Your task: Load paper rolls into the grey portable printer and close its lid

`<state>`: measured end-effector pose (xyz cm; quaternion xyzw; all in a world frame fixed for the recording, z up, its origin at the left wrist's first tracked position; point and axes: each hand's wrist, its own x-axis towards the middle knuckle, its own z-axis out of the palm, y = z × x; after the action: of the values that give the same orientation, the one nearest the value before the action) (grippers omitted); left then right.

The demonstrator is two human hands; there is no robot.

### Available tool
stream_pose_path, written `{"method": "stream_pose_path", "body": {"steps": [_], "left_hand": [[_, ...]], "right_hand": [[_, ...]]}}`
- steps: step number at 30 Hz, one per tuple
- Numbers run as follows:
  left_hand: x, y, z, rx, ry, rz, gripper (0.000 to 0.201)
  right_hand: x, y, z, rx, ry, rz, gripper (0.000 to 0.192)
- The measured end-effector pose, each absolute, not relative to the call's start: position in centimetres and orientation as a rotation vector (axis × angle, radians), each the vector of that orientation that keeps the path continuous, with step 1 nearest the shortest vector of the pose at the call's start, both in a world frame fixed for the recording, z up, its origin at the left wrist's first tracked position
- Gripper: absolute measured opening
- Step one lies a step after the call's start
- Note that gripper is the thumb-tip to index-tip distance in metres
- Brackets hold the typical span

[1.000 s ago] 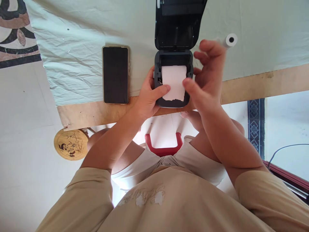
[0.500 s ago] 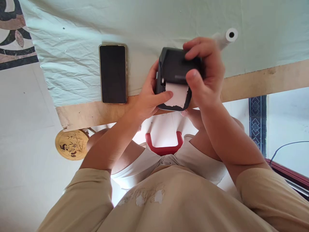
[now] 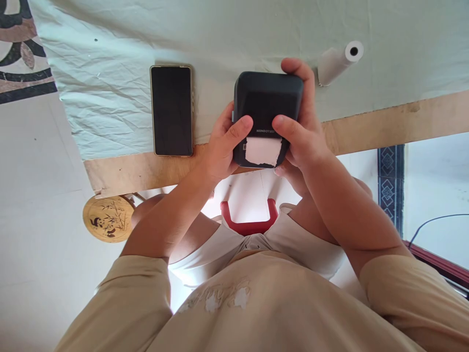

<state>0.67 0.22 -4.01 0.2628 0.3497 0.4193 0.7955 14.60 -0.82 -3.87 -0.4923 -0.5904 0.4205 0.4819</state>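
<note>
A black label printer (image 3: 269, 100) is held over the table's near edge, its lid down flush with the body. From its slot a torn-edged strip of white paper (image 3: 263, 150) sticks out toward me. My left hand (image 3: 225, 144) grips the printer's left side, thumb lying on the lid. On the other side my right hand (image 3: 306, 127) is wrapped round the body, its thumb pressed on the lid by the lettering and its index finger reaching past the far right corner. The fingers underneath are hidden.
A white paper roll (image 3: 335, 63) lies beyond my right hand on the pale green cloth (image 3: 227, 29). Left of the printer rests a phone (image 3: 171, 111), screen dark. The table's bare wooden edge (image 3: 128, 171) runs in front of me. A round stool (image 3: 109, 218) stands at lower left.
The printer's lid has gone from raised to shut. My right hand has moved down from the lid to the printer's right side, and my left thumb has shifted off the paper onto the lid.
</note>
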Motion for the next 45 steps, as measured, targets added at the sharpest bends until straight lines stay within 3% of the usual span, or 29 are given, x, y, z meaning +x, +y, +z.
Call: {"method": "stream_pose_path", "body": {"steps": [3, 9, 17, 21, 32, 40, 45], "left_hand": [[0.5, 0.3, -4.1, 0.603, 0.695, 0.882, 0.020], [0.6, 0.5, -4.1, 0.614, 0.707, 0.889, 0.017], [0.8, 0.7, -4.5, 0.653, 0.615, 0.922, 0.016], [1.0, 0.6, -4.4, 0.632, 0.609, 0.914, 0.016], [1.7, 0.4, -3.8, 0.531, 0.576, 0.917, 0.046], [1.4, 0.5, -4.9, 0.512, 0.579, 0.948, 0.040], [1.3, 0.6, -5.2, 0.484, 0.635, 1.007, 0.032]], "right_hand": [[14.6, -0.6, -4.8, -1.027, -1.243, 1.288, 0.060], [14.5, -0.4, -5.7, -1.000, -1.176, 1.301, 0.065], [14.3, -1.0, -3.3, -1.039, -1.057, 1.424, 0.048], [14.3, -0.8, -3.4, -1.069, -1.081, 1.410, 0.050], [14.2, -0.7, -4.2, -1.032, -1.175, 1.308, 0.041], [14.5, -0.6, -3.9, -1.043, -1.202, 1.309, 0.038], [15.3, -0.7, -3.7, -1.063, -1.362, 1.252, 0.054]]}}
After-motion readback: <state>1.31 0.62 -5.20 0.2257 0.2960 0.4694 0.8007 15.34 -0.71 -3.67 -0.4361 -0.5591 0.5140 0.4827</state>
